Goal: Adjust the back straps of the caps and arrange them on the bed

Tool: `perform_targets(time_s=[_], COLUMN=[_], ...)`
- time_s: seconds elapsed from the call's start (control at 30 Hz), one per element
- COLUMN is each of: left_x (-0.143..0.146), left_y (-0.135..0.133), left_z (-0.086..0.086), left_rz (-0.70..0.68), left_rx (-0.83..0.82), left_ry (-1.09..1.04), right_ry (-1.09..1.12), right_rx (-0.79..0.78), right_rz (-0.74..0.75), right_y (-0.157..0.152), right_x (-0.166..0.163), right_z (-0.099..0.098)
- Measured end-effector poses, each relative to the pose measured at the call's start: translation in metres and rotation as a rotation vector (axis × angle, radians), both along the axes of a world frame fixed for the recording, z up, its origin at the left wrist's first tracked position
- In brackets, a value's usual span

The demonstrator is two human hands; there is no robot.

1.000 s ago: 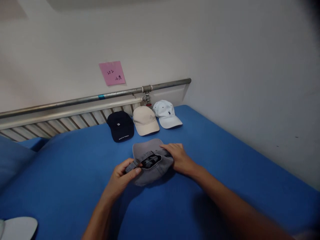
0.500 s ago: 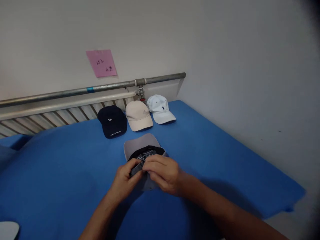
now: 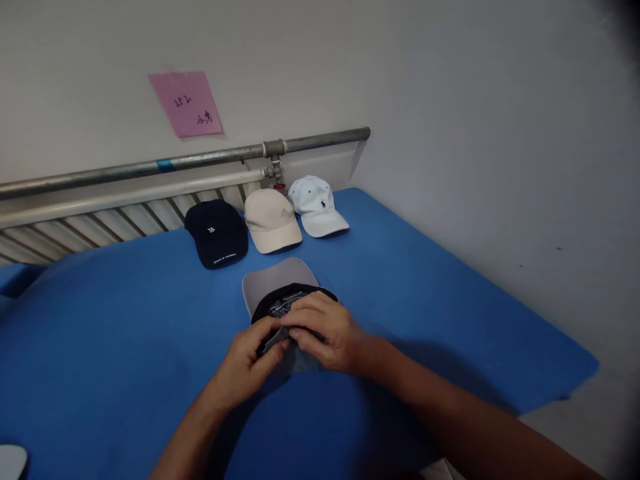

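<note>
A grey baseball cap (image 3: 275,280) lies on the blue-covered table with its brim pointing away from me and its dark inside showing. My left hand (image 3: 253,353) pinches the cap's near back edge between thumb and fingers. Against the same edge, just to the right, my right hand (image 3: 323,331) grips with bent fingers, its fingertips close to the left ones. The strap part between the hands is mostly hidden by the fingers. Beyond it stand a navy cap (image 3: 216,233), a beige cap (image 3: 273,220) and a white cap (image 3: 319,205) in a row, brims towards me.
The blue table cover (image 3: 125,333) runs up to a white radiator (image 3: 115,230) and a metal pipe (image 3: 210,157) along the wall. A pink paper (image 3: 186,103) is stuck above. A white rounded object (image 3: 11,461) shows at the lower left edge.
My view has shifted slightly, so everything sits a little higher and further left. The right hand's fingers have spread over the cap's back edge; the left hand keeps its hold.
</note>
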State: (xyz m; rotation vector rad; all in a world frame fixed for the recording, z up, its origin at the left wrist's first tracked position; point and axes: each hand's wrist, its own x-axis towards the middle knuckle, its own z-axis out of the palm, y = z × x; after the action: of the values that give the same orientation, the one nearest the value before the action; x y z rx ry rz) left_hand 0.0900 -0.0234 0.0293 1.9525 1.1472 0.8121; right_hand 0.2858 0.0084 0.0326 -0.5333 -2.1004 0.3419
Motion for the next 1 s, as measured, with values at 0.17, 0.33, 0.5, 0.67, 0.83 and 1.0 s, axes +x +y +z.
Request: perform_targets(time_s=[0.17, 0.33, 0.5, 0.67, 0.83, 1.0], left_x=[-0.003, -0.012, -0.015, -0.010, -0.005, -0.004], left_y=[0.002, 0.001, 0.002, 0.004, 0.005, 0.006], left_z=[-0.001, 0.000, 0.001, 0.002, 0.002, 0.001], left_rz=[-0.034, -0.145, -0.135, -0.047, 0.025, 0.031], left_rx=[-0.150, -0.348, -0.495, -0.503, -0.419, -0.399], left_ry=[-0.031, -0.203, -0.248, -0.185, -0.135, -0.085], right_ry=[-0.035, 0.028, -0.015, -0.119, -0.271, -0.440], right_rx=[-0.128, -0.218, -0.295, -0.296, -0.171, -0.006], right_rz=[0.071, 0.126, 0.185, 0.197, 0.133, 0.086], right_y=[0.002, 0.003, 0.005, 0.005, 0.004, 0.004], right_x=[0.000, 0.004, 0.006, 0.005, 0.005, 0.006], right_z=[-0.003, -0.003, -0.004, -0.005, -0.001, -0.002])
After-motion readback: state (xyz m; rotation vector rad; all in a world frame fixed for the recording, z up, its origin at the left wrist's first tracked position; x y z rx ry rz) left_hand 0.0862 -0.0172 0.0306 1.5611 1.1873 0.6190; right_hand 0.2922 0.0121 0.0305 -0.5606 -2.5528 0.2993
